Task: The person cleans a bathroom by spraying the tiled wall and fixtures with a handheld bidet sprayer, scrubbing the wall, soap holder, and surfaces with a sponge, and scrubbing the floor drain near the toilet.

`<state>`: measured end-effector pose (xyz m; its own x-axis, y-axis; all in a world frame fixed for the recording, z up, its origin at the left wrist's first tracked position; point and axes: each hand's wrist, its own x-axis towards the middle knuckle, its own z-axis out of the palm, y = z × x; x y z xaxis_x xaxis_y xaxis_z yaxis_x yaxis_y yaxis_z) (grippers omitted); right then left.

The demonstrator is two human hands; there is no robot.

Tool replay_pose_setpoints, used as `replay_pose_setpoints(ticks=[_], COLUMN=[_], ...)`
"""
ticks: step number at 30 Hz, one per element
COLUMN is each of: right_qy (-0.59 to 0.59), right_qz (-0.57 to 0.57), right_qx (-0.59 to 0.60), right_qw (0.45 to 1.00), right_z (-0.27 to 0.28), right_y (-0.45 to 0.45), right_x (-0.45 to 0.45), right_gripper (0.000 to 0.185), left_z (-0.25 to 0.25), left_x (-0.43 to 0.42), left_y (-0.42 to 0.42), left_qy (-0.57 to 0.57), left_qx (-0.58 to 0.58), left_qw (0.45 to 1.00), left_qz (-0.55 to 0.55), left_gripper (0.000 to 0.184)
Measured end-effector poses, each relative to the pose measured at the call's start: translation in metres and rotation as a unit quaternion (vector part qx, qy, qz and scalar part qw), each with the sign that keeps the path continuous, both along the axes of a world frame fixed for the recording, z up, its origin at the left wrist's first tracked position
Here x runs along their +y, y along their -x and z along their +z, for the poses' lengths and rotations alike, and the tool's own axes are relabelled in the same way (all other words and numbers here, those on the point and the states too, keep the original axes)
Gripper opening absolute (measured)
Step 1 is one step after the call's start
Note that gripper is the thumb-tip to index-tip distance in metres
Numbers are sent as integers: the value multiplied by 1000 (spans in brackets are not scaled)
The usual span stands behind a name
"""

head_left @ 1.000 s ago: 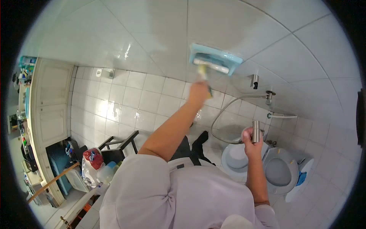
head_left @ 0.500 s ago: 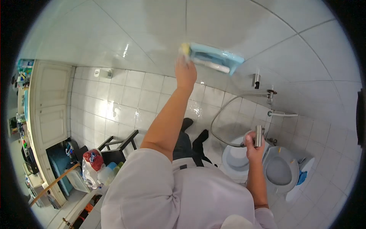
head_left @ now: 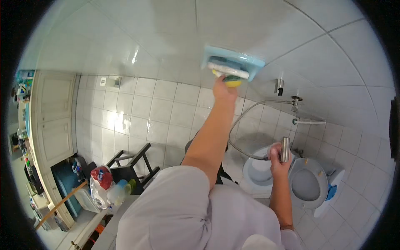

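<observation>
My left hand point(head_left: 225, 89) reaches up to the light blue wall shelf point(head_left: 246, 56), its fingers closed on a yellow and green sponge point(head_left: 233, 83). Just beyond the sponge, a white, rod-like part point(head_left: 228, 70) crosses the front of the shelf. Lower right, my right hand point(head_left: 276, 156) is wrapped round a silver metal shower head point(head_left: 285, 149). A flexible metal hose point(head_left: 234, 132) loops from it to a wall valve point(head_left: 296, 101). Some fingers of both hands are hidden.
Below my right hand are a pale basin point(head_left: 256, 171) and a toilet point(head_left: 309, 183). An empty metal holder point(head_left: 279, 86) is on the wall. At left stand a black stool point(head_left: 129, 166), a bag point(head_left: 100, 187), a wooden stick point(head_left: 62, 204) and a white cabinet point(head_left: 55, 129).
My left hand with the sponge has moved from the shelf's left end to its front, further right. My right hand with the shower head has shifted only slightly.
</observation>
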<state>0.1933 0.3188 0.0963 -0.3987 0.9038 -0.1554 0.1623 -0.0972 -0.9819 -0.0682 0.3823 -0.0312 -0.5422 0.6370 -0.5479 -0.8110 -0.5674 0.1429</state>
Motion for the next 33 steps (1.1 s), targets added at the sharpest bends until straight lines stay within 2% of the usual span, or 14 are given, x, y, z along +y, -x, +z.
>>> replay_pose_setpoints(ticks=[2, 7, 11, 14, 16, 18, 20, 22, 23, 25, 27, 29, 31, 33], right_qy=[3, 19, 21, -16, 5, -4, -14, -55, -59, -77, -69, -56, -65, -76], right_qz=[-5, -4, 40, 78, 38, 36, 36, 47, 44, 54, 54, 56, 32, 40], right_qx=[-13, -95, -119, -150, -105, -118, -129, -122, -117, -79, -67, -59, -52, -56], right_qw=[1000, 995, 992, 986, 994, 992, 991, 990, 990, 992, 994, 995, 996, 995], right_z=[-3, -15, -17, -17, -15, -12, -8, -1, 4, 18, 38, 49, 52, 55], right_y=[-9, -19, -11, -4, 3, 5, 8, 14, 18, 28, 38, 43, 47, 48], right_x=[1, -5, -6, -5, -4, 2, 8, 13, 15, 20, 23, 22, 22, 24], right_gripper=[20, 19, 18, 17, 17, 17, 18, 19, 19, 20, 21, 22, 23, 24], left_z=[17, 9, -8, -2, -11, -19, -26, -34, -45, -62, -24, -39, 4, -20], left_x=[-7, 11, 7, 3, 8, 7, 0, -12, -25, -62, -90, -131, -169, -211], left_y=[11, 28, 38, 35, 30, 16, -4, -18, -14, 12, 31, 56, 74, 96], left_qy=[-101, -167, -212, -174, -6, 47, 155, 259, 256, 406, 379, 388, 479, 493], left_qx=[-21, 10, 16, 48, 83, 156, 295, 428, 434, 624, 362, 408, 475, 397], left_qw=[994, 986, 976, 983, 995, 983, 930, 840, 838, 580, 809, 787, 667, 721], left_qz=[-21, 16, -40, -27, -52, -89, -154, -209, -208, -330, -266, -252, -316, -281], left_gripper=[28, 25, 22, 23, 23, 24, 28, 33, 33, 35, 36, 31, 28, 27])
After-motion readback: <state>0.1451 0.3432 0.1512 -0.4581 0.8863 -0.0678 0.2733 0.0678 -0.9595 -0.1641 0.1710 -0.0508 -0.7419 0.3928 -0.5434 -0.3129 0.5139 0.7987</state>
